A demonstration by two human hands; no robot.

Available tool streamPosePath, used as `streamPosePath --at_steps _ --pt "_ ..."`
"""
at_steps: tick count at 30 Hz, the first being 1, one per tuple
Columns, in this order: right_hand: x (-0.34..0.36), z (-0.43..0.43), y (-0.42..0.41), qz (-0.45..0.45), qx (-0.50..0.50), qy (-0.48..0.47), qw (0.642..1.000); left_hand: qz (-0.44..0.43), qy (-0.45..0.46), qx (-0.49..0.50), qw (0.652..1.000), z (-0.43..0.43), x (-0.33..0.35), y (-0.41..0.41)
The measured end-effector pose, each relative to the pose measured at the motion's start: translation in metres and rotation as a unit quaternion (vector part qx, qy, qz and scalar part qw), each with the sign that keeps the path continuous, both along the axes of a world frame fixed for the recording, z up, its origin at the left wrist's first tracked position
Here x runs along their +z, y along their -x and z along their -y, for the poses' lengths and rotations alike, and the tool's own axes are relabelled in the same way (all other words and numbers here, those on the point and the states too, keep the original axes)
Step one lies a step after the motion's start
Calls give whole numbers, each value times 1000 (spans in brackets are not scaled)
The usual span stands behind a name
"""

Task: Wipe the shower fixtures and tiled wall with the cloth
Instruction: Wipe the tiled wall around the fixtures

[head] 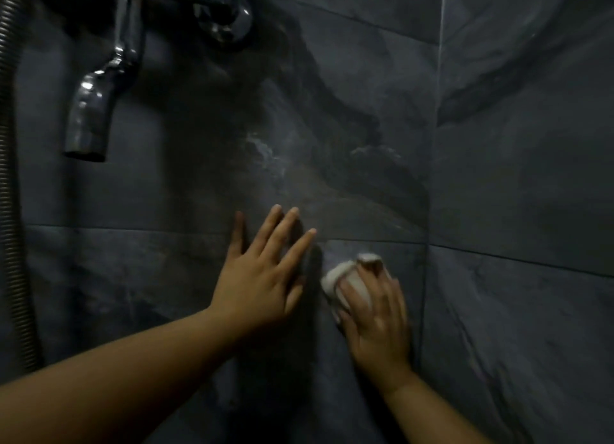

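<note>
A dark grey tiled wall [332,128] fills the view. My right hand [375,317] presses a bunched white cloth [349,282] against the wall just below a horizontal grout line, close to the corner. My left hand [259,277] lies flat on the tiles beside it, fingers spread, holding nothing. A chrome tap spout [89,111] hangs down at the upper left, and the mixer body [229,14] sits at the top centre.
A ribbed metal shower hose [10,177] runs down the left edge. A second tiled wall [525,211] meets the first at a corner on the right. The light is dim.
</note>
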State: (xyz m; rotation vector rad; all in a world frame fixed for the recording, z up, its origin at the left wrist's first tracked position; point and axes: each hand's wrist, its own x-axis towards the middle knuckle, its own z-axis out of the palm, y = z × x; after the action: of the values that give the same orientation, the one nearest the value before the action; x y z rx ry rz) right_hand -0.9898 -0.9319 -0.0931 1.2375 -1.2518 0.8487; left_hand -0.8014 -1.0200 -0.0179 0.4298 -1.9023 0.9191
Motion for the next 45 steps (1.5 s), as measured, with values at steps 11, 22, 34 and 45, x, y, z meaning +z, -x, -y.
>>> streamPosePath --at_steps 11,22,34,45 --pt "93 -1 26 117 16 137 983 -10 -11 -36 999 -2 -1 12" --pt "-14 -14 14 140 31 74 987 -2 6 -73 997 6 -16 -15" --pt "-55 1 -11 146 -3 77 986 2 -25 -41 999 12 -57 -31" --pt "-38 46 -74 256 13 182 949 -17 -98 -108 989 15 -96 -60"
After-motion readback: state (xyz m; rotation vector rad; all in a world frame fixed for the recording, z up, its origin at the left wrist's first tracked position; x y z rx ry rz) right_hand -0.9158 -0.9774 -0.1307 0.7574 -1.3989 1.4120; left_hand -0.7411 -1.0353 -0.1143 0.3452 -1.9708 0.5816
